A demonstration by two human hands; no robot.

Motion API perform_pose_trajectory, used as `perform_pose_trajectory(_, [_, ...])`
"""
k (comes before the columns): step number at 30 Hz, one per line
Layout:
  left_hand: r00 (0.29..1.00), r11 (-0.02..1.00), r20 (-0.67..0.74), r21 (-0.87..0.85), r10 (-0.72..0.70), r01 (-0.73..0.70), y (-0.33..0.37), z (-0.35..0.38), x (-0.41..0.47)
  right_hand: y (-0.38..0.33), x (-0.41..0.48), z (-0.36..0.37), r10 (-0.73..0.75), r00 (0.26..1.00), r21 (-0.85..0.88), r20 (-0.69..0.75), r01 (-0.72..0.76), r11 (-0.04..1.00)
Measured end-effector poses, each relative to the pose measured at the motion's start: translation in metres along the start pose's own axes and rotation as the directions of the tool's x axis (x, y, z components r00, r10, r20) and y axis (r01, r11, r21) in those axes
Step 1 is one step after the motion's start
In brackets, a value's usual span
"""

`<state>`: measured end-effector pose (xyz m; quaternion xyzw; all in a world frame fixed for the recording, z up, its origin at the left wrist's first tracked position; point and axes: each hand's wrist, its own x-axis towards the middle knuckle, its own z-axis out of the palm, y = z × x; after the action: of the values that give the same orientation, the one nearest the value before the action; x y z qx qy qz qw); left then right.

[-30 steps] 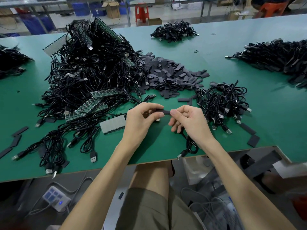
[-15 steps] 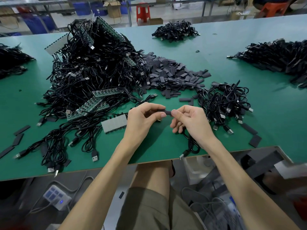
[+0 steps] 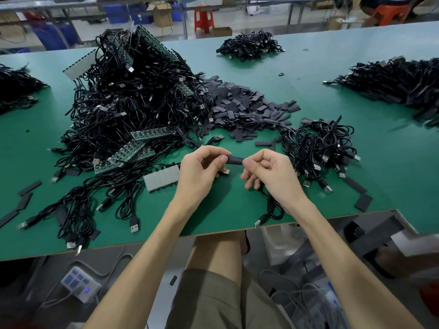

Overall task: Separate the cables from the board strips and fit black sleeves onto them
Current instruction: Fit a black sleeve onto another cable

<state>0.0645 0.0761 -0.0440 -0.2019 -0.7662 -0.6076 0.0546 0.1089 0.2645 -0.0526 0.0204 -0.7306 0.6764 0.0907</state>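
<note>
Above the desk [image 3: 380,162] edge, our left hand [image 3: 202,169] and right hand [image 3: 268,172] each pinch one end of the black sleeve [image 3: 235,160], which seems light, soft, easily flattened.

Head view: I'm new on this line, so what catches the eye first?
The big tangled cable heap with green board strips fills the left of the table. At centre front, the left hand and right hand pinch one black sleeve between them; a sleeve pile lies behind.
</note>
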Motion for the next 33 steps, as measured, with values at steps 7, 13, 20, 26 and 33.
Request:
perform_pose_trajectory(7, [0.995, 0.997, -0.085, -0.048, 0.05, -0.055, 0.005, -0.001, 0.0, -0.001, 0.002, 0.003, -0.05, 0.998, -0.143, -0.037, 0.044, 0.989])
perform_pose_trajectory(13, [0.988, 0.974, -0.098, 0.203, 0.119, -0.098, 0.014, 0.003, -0.002, -0.004, 0.002, 0.005, -0.019, 0.993, -0.103, -0.117, 0.007, 0.995])
perform_pose_trajectory(20, [0.921, 0.891, 0.389, 0.428, -0.032, -0.15, 0.041, 0.02, -0.012, -0.005, 0.0, 0.001, -0.013, 0.974, 0.078, -0.225, 0.032, 0.996])
perform_pose_trajectory(26, [0.886, 0.884, 0.403, 0.468, -0.227, 0.014, 0.044, 0.024, -0.005, -0.004, 0.002, 0.0, 0.021, 0.948, 0.215, -0.318, 0.051, 0.975])
perform_pose_trajectory(33, [0.927, 0.985, 0.348, 0.15, -0.136, 0.088, 0.052, 0.022, 0.014, 0.0, 0.006, -0.002, 0.025, 0.929, 0.098, -0.368, 0.012, 0.995])
